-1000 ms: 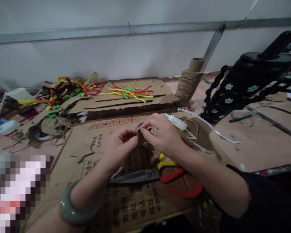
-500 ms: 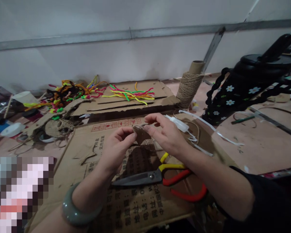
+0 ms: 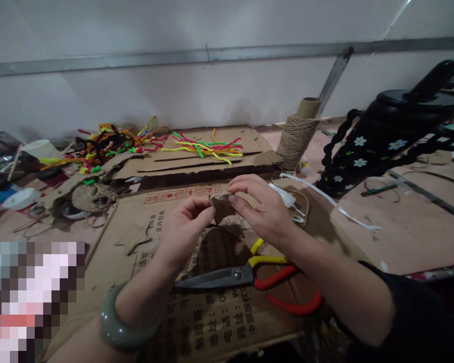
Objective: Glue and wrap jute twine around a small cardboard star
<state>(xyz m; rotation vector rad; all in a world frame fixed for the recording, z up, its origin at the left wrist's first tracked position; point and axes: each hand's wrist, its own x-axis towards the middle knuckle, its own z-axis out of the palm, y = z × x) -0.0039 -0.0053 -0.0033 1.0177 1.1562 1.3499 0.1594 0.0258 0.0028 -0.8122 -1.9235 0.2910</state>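
Pinching a small brown cardboard piece (image 3: 224, 209) between them, the left hand (image 3: 185, 227) and right hand (image 3: 263, 209) hold it just above the flattened carton (image 3: 212, 322), their fingers hiding its top edge; scissors (image 3: 227, 276) lie below, pliers (image 3: 287, 287) partly covered by the right forearm.

The cardboard sheet (image 3: 166, 302) bears Chinese print, including 电话 and 地址.

Scissors (image 3: 227, 276) and red-handled pliers (image 3: 291, 297) block the near cardboard (image 3: 162, 222); a twine spool (image 3: 297, 136) and black bag (image 3: 366, 146) crowd the right, with bare tabletop (image 3: 412, 227) beyond.
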